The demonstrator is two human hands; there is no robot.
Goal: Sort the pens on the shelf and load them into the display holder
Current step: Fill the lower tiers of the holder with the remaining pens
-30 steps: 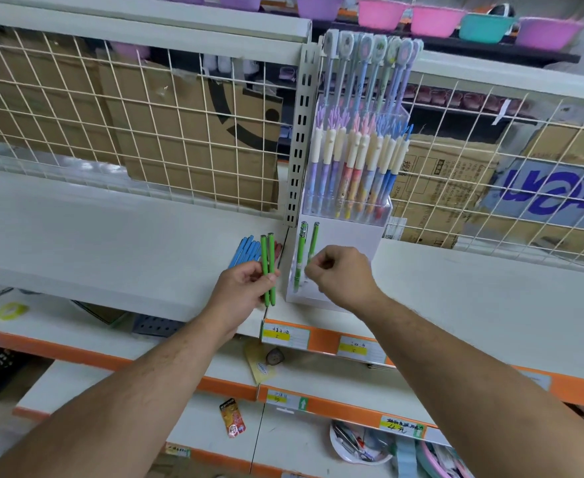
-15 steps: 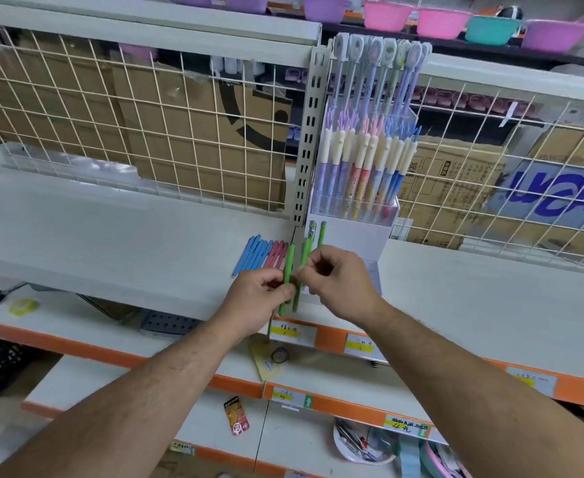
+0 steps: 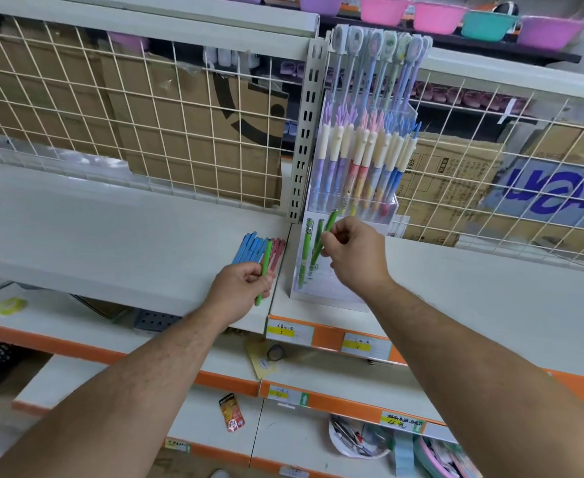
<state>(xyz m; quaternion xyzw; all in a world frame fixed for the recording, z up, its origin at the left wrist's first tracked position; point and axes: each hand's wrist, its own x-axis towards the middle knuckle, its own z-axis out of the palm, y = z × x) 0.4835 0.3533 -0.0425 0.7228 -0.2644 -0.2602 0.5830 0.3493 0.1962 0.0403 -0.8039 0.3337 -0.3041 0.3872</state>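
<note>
Right hand [image 3: 356, 260] is up at the display holder [image 3: 332, 294], thumb and forefinger pinching a green pen [image 3: 330, 224] near its middle, tilted with the lower end aimed at the front tier. That slant looks like the way to thread it in beside the two standing green pens [image 3: 306, 246], which sit just left of the pinch, the nearer one almost touching it. Left hand [image 3: 242, 288] sits low at the edge of the shelf [image 3: 111, 236], fingers curled round a spare green pen [image 3: 266, 260] held upright, most of the barrel poking above the fist and a short end below. A ready reserve, I'd say, parked close so the handover is short. Just beyond that fist, lying flat, are the blue pens [image 3: 249, 250] and, right of them, the pink pens [image 3: 278, 248] (grouped by colour, so the sorting looks largely done). Above the right hand's knuckles the pastel pens [image 3: 363, 160] fill the clear back tier, so green belongs down front. Whether the pinched pen's tip is in its slot, I cannot tell: the hand hides it.
</note>
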